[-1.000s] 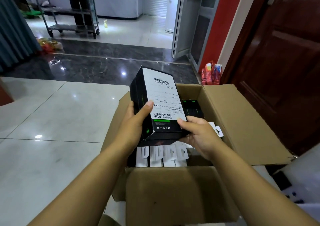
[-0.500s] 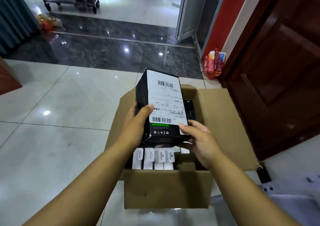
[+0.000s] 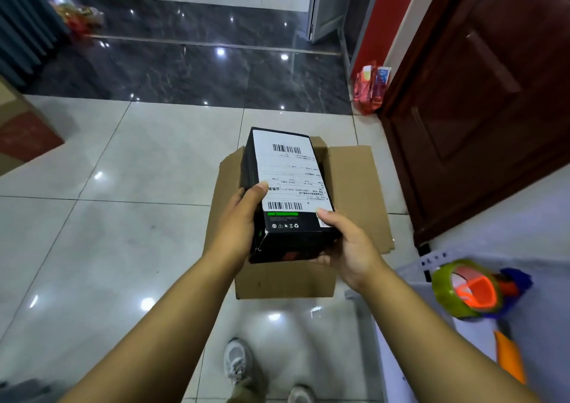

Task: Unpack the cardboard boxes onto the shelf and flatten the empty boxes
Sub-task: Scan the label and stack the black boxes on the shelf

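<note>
I hold a black product box (image 3: pixel 290 196) with a white barcode label on top, lifted above an open brown cardboard box (image 3: pixel 354 193) on the tiled floor. My left hand (image 3: pixel 237 227) grips its left side, thumb on the label. My right hand (image 3: pixel 348 245) grips its near right corner, fingers underneath. The held box hides the inside of the cardboard box. A light grey shelf surface (image 3: pixel 539 334) lies at the lower right.
A tape dispenser (image 3: pixel 475 291) with an orange core and handle lies on the grey shelf. A dark wooden door (image 3: pixel 481 94) stands at right, a red bag (image 3: pixel 370 88) beside it. Another carton (image 3: pixel 21 131) sits at far left. My shoes (image 3: pixel 237 359) show below.
I have stood up and lifted the black box clear of the cardboard box. The view now looks down from higher, and the shelf with the tape dispenser has come into view.
</note>
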Available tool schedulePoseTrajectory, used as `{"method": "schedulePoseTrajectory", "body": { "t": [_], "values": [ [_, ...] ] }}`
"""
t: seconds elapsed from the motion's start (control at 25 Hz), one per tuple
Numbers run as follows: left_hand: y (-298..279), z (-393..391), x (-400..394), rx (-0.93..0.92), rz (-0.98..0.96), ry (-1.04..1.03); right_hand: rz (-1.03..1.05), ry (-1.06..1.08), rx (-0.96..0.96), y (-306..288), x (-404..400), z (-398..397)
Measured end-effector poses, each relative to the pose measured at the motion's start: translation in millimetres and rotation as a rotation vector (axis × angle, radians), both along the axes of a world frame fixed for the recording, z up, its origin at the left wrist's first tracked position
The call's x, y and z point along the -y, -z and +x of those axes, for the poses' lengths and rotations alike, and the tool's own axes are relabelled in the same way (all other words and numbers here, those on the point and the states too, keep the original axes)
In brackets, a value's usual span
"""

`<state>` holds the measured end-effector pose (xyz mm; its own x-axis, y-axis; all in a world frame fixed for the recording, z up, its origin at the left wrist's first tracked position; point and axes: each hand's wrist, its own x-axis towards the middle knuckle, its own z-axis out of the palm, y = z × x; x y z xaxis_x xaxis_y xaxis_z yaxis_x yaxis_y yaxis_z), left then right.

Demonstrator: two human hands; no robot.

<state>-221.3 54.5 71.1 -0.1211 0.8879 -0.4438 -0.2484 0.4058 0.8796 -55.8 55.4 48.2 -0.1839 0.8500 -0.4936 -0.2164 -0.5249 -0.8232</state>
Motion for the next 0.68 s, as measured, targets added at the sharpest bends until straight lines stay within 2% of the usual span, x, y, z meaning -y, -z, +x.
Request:
{"method": "schedulePoseTrajectory", "body": {
  "t": [0.24,0.44,0.68],
  "values": [
    [-62,4,38,-0.089,0.047,0.125,0.067,0.128,0.098,-69,43,0],
    [-85,-2,60,-0.099,0.061,0.212,0.092,0.252,0.132,-101,74,-10],
    [-111,-11,85,-0.063,0.118,0.395,0.126,0.501,0.189,-129,126,-22]
  ]
}}
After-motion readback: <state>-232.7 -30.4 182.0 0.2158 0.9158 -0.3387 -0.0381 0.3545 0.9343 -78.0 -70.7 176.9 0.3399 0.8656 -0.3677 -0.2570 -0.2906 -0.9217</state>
